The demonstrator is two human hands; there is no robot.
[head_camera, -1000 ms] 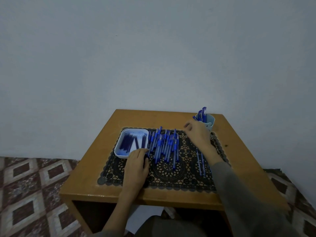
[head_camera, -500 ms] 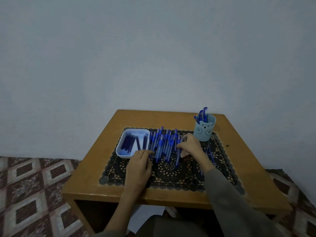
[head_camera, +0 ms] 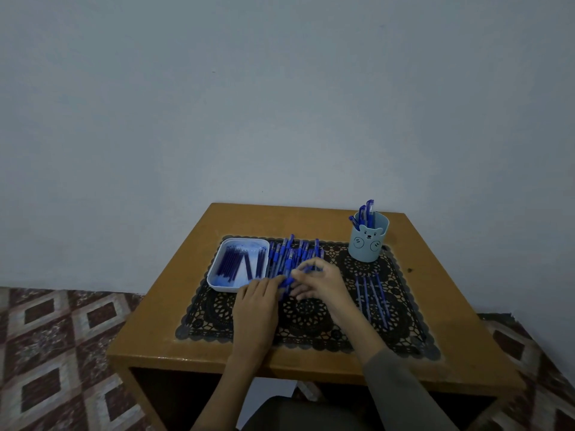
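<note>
A row of several blue pens lies on a dark lace mat in the middle of the table. My right hand pinches one blue pen at the near end of the row. My left hand lies just left of it, its fingertips touching that pen's near end. A white tray left of the row holds several dark blue refills. A pale blue bear-face cup at the back right holds a few pens upright.
Several thin blue refills or barrels lie on the mat right of my hands. The small wooden table stands against a plain wall, with patterned floor tiles on both sides.
My right hand came back from the cup to the pen row and took hold of one pen. My left hand slid a little right to meet it.
</note>
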